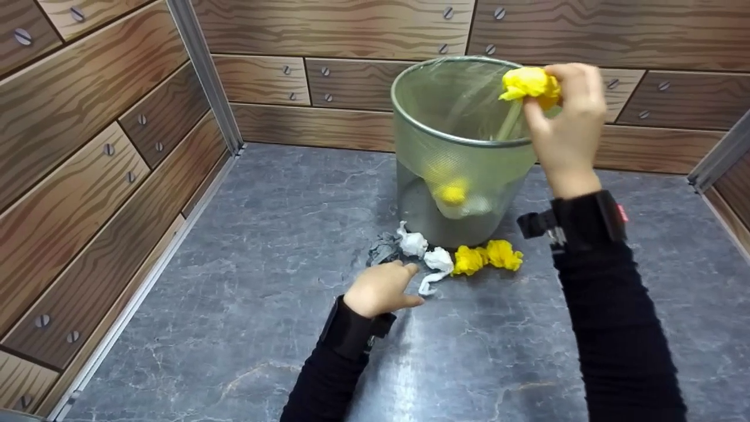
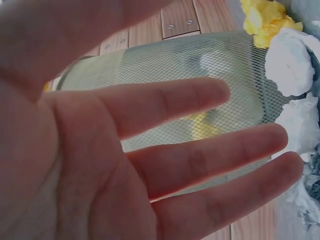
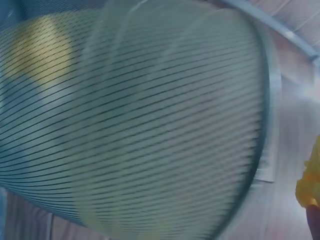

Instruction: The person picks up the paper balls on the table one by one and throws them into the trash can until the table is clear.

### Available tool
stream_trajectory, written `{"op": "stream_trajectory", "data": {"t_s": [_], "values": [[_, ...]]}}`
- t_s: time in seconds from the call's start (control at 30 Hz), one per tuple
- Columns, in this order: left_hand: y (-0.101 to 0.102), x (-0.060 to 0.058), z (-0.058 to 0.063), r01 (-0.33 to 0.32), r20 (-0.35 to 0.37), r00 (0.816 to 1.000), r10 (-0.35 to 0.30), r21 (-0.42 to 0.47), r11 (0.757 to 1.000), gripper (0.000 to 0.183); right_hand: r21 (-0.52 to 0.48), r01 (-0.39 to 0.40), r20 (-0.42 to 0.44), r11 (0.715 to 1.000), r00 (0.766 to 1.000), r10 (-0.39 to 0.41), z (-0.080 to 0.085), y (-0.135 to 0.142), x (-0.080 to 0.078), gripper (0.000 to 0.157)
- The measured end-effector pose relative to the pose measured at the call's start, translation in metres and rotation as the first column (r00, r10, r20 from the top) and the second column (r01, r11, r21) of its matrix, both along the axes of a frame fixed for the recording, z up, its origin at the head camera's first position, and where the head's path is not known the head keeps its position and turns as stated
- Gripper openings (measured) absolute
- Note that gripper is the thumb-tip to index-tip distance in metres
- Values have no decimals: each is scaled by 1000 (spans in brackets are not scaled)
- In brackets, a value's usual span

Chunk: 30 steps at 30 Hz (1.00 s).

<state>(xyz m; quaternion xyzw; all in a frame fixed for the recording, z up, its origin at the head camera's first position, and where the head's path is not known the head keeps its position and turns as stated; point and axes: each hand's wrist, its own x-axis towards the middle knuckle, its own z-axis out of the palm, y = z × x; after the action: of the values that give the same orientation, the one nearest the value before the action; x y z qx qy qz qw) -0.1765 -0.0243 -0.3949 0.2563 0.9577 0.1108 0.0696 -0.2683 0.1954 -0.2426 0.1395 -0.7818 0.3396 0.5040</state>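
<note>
My right hand (image 1: 571, 126) pinches a crumpled yellow paper ball (image 1: 529, 85) over the right rim of a mesh wastebasket (image 1: 463, 138). In the right wrist view the yellow ball (image 3: 311, 175) shows at the right edge, beyond the rim. A pale green liner hangs inside the basket, with a yellow ball (image 1: 452, 191) and something whitish low in it. My left hand (image 1: 384, 287) is low over the floor, fingers extended, beside a white paper ball (image 1: 438, 261). The left wrist view shows its fingers (image 2: 175, 105) spread, holding nothing.
At the basket's foot lie another white ball (image 1: 412, 242), a dark grey crumpled piece (image 1: 384, 249) and two yellow balls (image 1: 469, 260). Wood-patterned panels (image 1: 328, 29) with metal corner posts (image 1: 205, 64) enclose the grey marbled floor (image 1: 234, 328) at the back and sides.
</note>
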Motion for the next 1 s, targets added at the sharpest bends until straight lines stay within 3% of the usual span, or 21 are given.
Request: {"op": "stream_trajectory", "data": {"t_s": [0.2, 0.33, 0.43, 0.57, 0.63, 0.73, 0.83, 1.0], "values": [[0, 7, 4, 51, -149, 988, -49, 7, 999, 47, 146, 4, 199, 989, 980, -33, -18, 7, -13, 31], [-2, 8, 9, 87, -266, 961, -75, 30, 996, 43, 154, -4, 206, 988, 978, -28, -27, 9, -8, 28], [-4, 7, 12, 102, -393, 918, -63, 80, 992, 38, 144, -20, 174, 989, 985, -5, -33, 9, 2, 25], [-8, 3, 13, 116, -541, 841, 5, 190, 975, 35, 127, -52, 99, 990, 994, 39, -46, 10, 21, 19], [-9, 0, 12, 117, -586, 809, 47, 238, 964, 35, 105, -75, 70, 992, 995, 68, -54, 12, 33, 17], [-10, -6, 9, 98, -617, 780, 105, 286, 953, 33, 59, -124, 51, 991, 991, 121, -67, 14, 50, 16], [-12, -14, 4, 65, -622, 768, 153, 314, 947, 28, 32, -180, 51, 983, 983, 178, -79, 19, 65, 19], [-16, -28, -10, 7, -592, 781, 200, 328, 945, 26, 12, -233, 75, 973, 970, 231, -100, 27, 84, 20]]}}
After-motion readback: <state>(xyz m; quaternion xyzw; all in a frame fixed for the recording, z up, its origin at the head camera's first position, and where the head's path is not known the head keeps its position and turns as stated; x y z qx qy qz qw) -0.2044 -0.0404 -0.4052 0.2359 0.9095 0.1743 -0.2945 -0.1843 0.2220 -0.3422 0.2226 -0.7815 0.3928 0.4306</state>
